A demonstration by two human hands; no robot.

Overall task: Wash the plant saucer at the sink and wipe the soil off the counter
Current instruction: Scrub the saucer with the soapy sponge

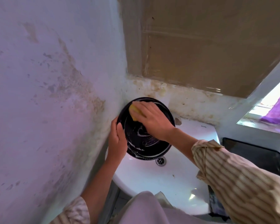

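A round black plant saucer (139,143) is held tilted over the white sink (152,178), with white soap streaks on its inside. My left hand (117,141) grips its left rim, thumb inside the edge. My right hand (152,120) presses a yellow sponge (133,111) against the upper inside of the saucer. The sponge is mostly hidden under my fingers. The sink's metal drain (160,160) shows just below the saucer.
A stained, peeling wall (47,94) stands close on the left. Brown taped cardboard (200,46) covers the wall behind the sink. A black tray (257,156) lies to the right of the basin. A window ledge with purple cloth (276,110) is at far right.
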